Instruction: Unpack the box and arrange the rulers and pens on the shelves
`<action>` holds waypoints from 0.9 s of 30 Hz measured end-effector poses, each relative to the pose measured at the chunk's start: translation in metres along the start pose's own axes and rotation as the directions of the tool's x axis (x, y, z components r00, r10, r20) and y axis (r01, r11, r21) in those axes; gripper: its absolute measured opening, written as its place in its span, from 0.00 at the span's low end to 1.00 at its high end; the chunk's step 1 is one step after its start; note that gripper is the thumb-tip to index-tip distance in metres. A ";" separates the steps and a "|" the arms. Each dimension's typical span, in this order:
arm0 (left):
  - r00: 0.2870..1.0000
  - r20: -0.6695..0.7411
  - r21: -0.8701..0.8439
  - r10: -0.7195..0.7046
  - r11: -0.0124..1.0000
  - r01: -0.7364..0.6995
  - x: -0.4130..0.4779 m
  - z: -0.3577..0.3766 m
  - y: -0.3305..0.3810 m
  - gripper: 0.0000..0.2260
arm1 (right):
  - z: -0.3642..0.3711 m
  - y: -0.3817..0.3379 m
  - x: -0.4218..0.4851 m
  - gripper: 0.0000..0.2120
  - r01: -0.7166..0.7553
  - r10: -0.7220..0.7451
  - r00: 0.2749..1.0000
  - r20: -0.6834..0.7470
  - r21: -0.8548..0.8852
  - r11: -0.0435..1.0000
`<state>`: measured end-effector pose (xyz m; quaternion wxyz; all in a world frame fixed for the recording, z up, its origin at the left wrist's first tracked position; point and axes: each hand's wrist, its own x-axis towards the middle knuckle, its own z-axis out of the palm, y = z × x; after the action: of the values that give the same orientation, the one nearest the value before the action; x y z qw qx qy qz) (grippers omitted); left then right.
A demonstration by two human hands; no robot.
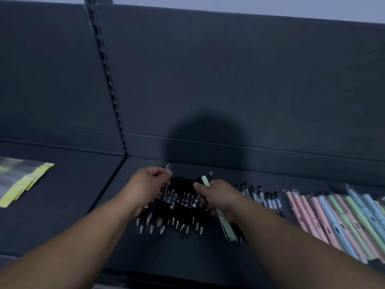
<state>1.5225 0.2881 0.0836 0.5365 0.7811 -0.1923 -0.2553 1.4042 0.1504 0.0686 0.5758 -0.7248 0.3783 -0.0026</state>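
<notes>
Dark grey shelf (62, 215): over the black pen pile (183, 203) I see the left hand (149, 184) pinching a clear pen (166, 185), the right hand (220, 197) curled round a mint-green pen (227, 228), and pastel pens (333, 217) right of the pile.

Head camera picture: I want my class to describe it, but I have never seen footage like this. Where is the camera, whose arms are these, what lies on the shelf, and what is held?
There is no machine here. A person wears one camera on the head, looking forward and down, so the two bare arms reaching in are their own. The left hand pinches a clear pen. The right hand grips a pale green pen. Both are over a heap of black pens on a dark shelf. To the right lie a short row of dark-capped pens and then pastel pens in clear wrappers. On the neighbouring shelf to the left lie yellow packets, too blurred to identify.
</notes>
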 end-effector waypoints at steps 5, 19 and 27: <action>1.000 0.026 -0.025 0.007 1.000 -0.006 -0.006 -0.014 -0.010 0.07 | 0.015 -0.011 0.011 0.15 -0.021 0.006 0.997 -0.072 -0.202 0.979; 0.958 0.280 0.013 0.061 0.998 -0.067 -0.007 0.070 0.009 0.09 | -0.093 0.011 -0.033 0.21 0.174 0.069 0.833 -0.549 0.378 0.909; 0.950 0.312 0.250 0.011 0.964 -0.094 -0.003 0.144 0.013 0.17 | -0.144 0.053 -0.068 0.22 0.198 0.109 0.817 -0.566 0.453 0.869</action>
<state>1.4327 0.1787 0.0539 0.3988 0.7903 -0.3263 -0.3316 1.2633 0.0651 0.1028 0.5993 -0.5276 0.5028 -0.3311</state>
